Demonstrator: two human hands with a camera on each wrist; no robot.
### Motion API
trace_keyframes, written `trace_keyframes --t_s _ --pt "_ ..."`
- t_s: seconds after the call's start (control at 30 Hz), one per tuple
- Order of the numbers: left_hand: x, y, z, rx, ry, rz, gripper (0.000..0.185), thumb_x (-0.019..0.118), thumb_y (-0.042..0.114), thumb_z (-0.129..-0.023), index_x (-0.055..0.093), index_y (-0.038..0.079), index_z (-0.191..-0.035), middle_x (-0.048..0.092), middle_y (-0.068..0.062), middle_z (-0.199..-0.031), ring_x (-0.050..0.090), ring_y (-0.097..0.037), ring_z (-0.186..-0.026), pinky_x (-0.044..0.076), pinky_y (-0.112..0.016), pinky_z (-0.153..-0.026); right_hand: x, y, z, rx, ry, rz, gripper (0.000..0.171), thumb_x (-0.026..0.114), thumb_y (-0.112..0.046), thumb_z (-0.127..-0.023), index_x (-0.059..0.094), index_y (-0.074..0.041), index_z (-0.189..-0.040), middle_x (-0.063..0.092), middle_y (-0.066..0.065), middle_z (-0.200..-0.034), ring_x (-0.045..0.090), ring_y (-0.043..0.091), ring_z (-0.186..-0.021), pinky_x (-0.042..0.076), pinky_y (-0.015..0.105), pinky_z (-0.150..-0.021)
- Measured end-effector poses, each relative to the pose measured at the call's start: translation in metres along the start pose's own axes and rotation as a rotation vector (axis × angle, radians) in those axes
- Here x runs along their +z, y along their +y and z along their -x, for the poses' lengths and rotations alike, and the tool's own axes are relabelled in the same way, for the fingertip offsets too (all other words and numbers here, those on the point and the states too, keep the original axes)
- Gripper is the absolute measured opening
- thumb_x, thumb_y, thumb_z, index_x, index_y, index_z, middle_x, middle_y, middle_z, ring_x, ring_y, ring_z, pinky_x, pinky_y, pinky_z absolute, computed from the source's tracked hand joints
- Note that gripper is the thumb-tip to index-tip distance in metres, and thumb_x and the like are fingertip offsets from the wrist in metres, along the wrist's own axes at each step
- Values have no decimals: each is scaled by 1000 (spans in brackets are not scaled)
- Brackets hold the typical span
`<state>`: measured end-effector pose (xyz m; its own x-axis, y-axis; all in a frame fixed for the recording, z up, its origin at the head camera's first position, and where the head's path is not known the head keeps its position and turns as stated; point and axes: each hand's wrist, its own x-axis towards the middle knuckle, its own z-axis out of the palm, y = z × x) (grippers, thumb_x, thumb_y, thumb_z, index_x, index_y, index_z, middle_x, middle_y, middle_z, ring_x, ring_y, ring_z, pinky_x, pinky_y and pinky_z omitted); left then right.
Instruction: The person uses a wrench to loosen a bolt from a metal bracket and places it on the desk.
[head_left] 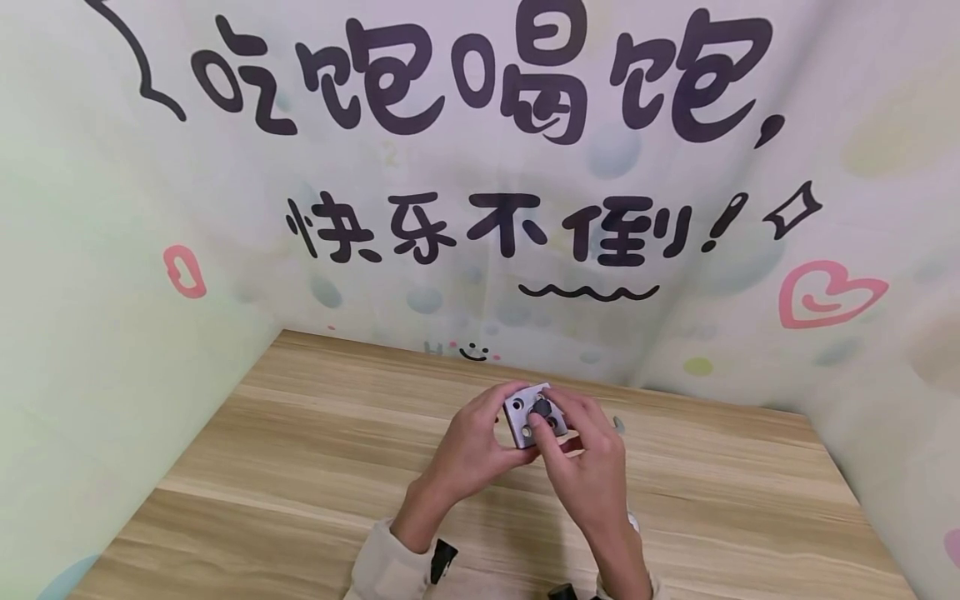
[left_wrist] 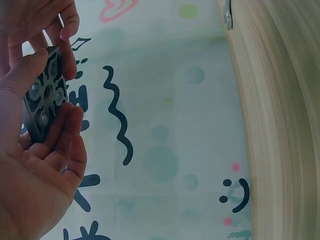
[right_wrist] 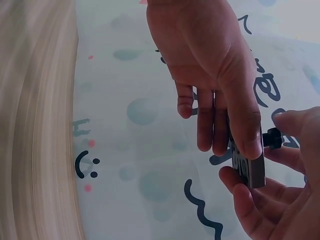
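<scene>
Both hands raised just above the light wooden tabletop [head_left: 300, 467], near its far edge, in front of a pale printed backdrop with black lettering [head_left: 480, 167]. Left hand [head_left: 472, 446] grips a small square grey metal block with round holes in its face [head_left: 525, 417], fingers curled round its left side and thumb along the near edge; the left wrist view shows the holed face [left_wrist: 45, 97] cradled between thumb and fingertips. Right hand [head_left: 588, 462] meets the block from the right, thumb and forefinger pinching a small black knob-like part [head_left: 540, 408] seated at the block's face; the right wrist view shows that dark part [right_wrist: 272, 137] projecting sideways from the block's edge [right_wrist: 250, 167]. Block lies between the two hands, flat face tilted up toward the head camera, the knob's axis square to that face. Right hand is the working one on the knob. A small grey metal piece [head_left: 618, 423] lies on the tabletop just right of the hands; cannot identify it.
</scene>
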<state>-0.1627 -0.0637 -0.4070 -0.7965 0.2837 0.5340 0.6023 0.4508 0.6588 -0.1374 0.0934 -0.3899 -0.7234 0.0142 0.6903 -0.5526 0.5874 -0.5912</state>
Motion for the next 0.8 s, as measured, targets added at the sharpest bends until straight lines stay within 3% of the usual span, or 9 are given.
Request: trace_keyframes --t_s 0.27,0.8 --pt "0 1 0 2 -5 12 69 90 16 -71 56 7 -131 66 -5 -121 61 -13 -101 53 -30 -81 2 1 0 3 35 -10 33 83 -5 -78 68 -3 -108 70 7 -101 70 18 -70 52 21 -53" --pt "0 0 0 7 7 11 69 90 17 -71 56 6 -130 66 -6 -121 63 -15 -103 54 -33 -83 1 0 0 -20 28 -8 24 77 -6 -83 73 -7 -107 69 6 -107 63 14 -73 51 17 -54"
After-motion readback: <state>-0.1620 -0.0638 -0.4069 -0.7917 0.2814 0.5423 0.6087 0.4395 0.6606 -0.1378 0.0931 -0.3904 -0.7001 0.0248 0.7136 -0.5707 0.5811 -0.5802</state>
